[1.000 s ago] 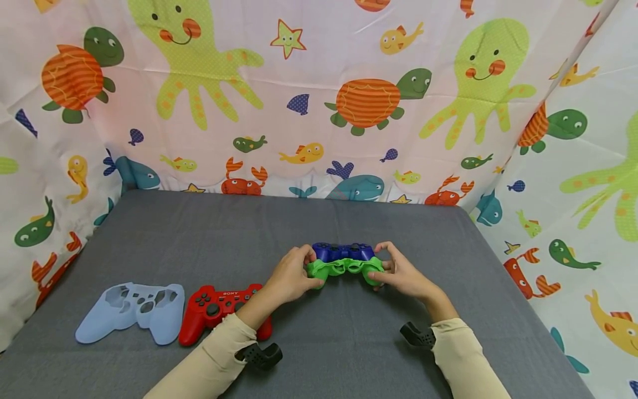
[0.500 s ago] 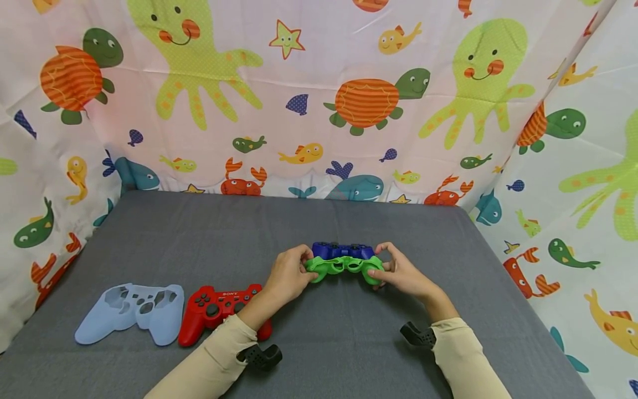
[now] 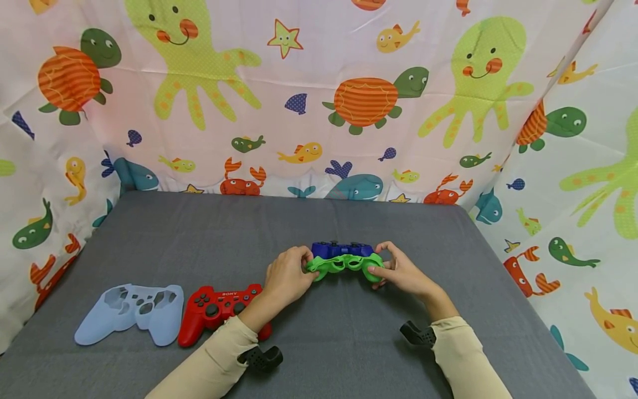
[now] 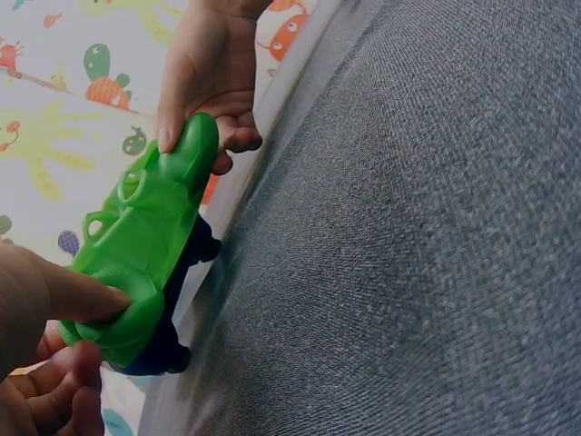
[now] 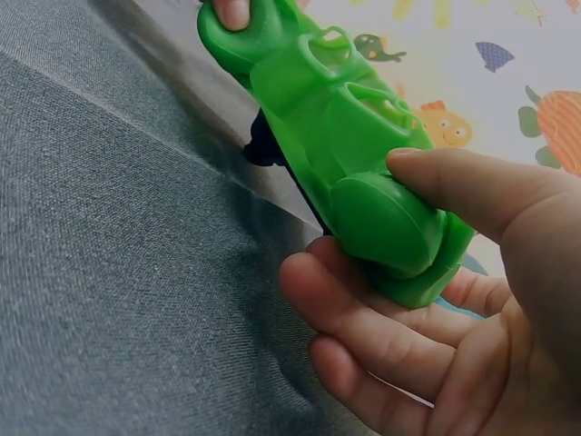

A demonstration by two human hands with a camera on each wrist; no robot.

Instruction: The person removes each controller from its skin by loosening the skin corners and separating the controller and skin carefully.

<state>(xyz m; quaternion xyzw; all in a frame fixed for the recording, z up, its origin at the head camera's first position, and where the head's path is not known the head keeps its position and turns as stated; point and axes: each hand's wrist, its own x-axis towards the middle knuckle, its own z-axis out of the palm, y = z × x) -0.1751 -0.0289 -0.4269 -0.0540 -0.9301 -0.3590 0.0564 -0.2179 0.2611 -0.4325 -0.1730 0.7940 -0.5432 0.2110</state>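
Observation:
In the head view a green silicone controller cover sits against the near side of a blue game controller, whose far part with its sticks shows beyond it. My left hand grips the cover's left end, thumb on its near face. At the other end my right hand holds the cover between thumb and fingers. The right wrist view shows the cover with open holes and a rounded handle pocket under my right thumb. Dark blue controller parts stick out from behind the cover in the left wrist view.
A red Sony controller lies on the grey cloth-covered table, partly under my left forearm. Beside it, farther left, is a pale blue controller cover. A sea-animal curtain hangs behind and at the sides.
My left thumb and the cover's left end have moved slightly up and away from me. The cover's near edge sits a bit higher against the blue controller. The right hand barely moved.

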